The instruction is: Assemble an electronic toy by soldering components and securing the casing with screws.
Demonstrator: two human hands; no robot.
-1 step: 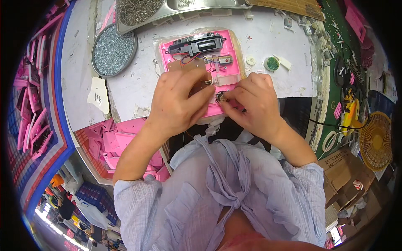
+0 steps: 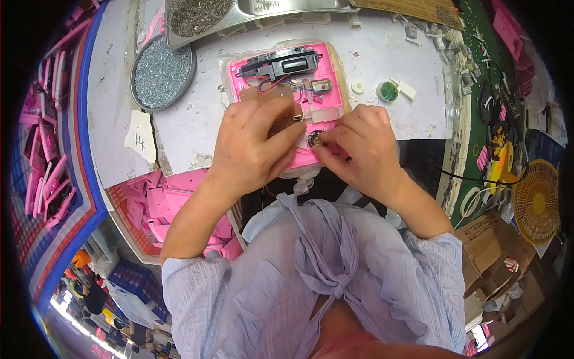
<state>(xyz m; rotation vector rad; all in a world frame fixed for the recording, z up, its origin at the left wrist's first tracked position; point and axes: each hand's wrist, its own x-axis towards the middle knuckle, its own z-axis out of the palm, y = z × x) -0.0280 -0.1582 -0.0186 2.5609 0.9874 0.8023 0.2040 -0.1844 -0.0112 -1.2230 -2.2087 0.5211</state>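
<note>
A pink plastic housing (image 2: 336,66) lies on the table in front of me, with a black molded unit (image 2: 290,63), thin wires and a small metal-cased part (image 2: 321,86) inside. My left hand (image 2: 252,140) is closed over a brown circuit board (image 2: 267,94), its fingertips at the board's right edge; part of the board is hidden under the hand. Between the thumb and fingers of my right hand (image 2: 363,146) is a small round black part (image 2: 313,139) with a metallic centre, at the housing's near end. Both hands are close together over the housing.
A round tray of screws (image 2: 189,72) stands at the left, and a metal tray (image 2: 239,21) with small parts sits at the back. Right of the housing lie a green roll (image 2: 387,91) and a white disc (image 2: 357,87). Pink pieces (image 2: 158,203) fill a crate below left.
</note>
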